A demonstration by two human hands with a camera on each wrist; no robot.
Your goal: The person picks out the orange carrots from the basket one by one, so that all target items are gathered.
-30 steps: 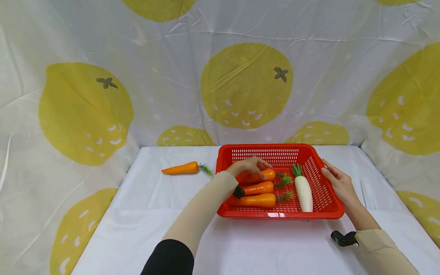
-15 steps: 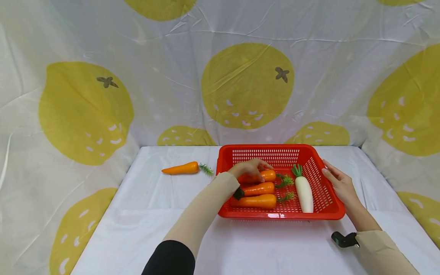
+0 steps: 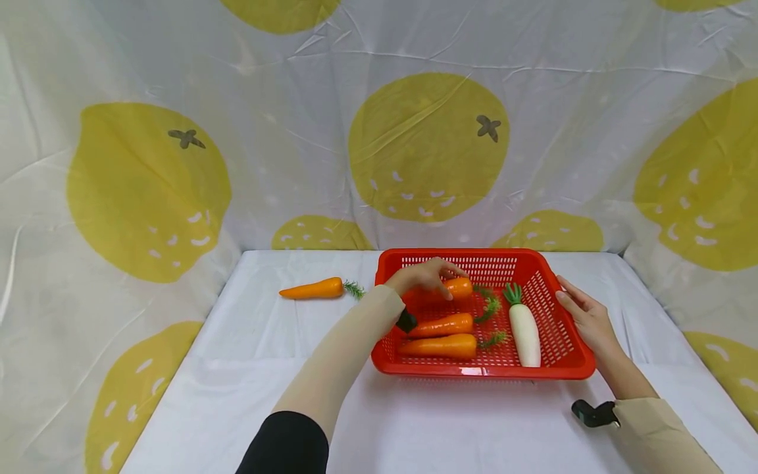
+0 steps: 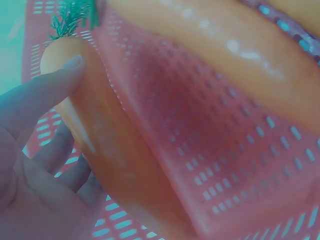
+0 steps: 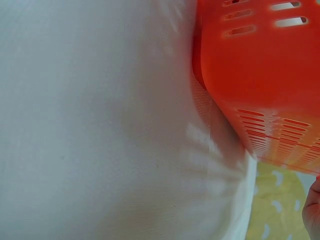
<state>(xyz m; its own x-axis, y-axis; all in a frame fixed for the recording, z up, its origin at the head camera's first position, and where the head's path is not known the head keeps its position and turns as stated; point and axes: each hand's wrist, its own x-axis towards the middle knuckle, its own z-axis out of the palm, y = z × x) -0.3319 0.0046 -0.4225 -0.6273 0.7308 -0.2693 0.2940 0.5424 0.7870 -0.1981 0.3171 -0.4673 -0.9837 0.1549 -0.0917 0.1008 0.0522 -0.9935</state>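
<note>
My left hand (image 3: 428, 272) reaches into the red plastic basket (image 3: 533, 372) and grips an orange carrot (image 3: 458, 288) at the back. The left wrist view shows the thumb on top of this carrot (image 4: 117, 150), near its leafy end, with fingers along its side. Two more carrots lie in front of it, a middle carrot (image 3: 447, 325) and a front carrot (image 3: 444, 347). A white radish (image 3: 524, 334) with green stems rests at the basket's right side. My right hand (image 3: 592, 322) holds the basket's right rim; the right wrist view catches only a bit of that hand (image 5: 312, 210).
Outside the basket, to its left, another carrot (image 3: 314, 289) lies on the white-covered table (image 3: 254, 395). A cloth with yellow fruit prints (image 3: 426, 148) hangs behind and along both sides.
My left hand has raised the rear carrot and moved it back, widening the gap to the middle carrot. My right hand stays at the basket rim.
</note>
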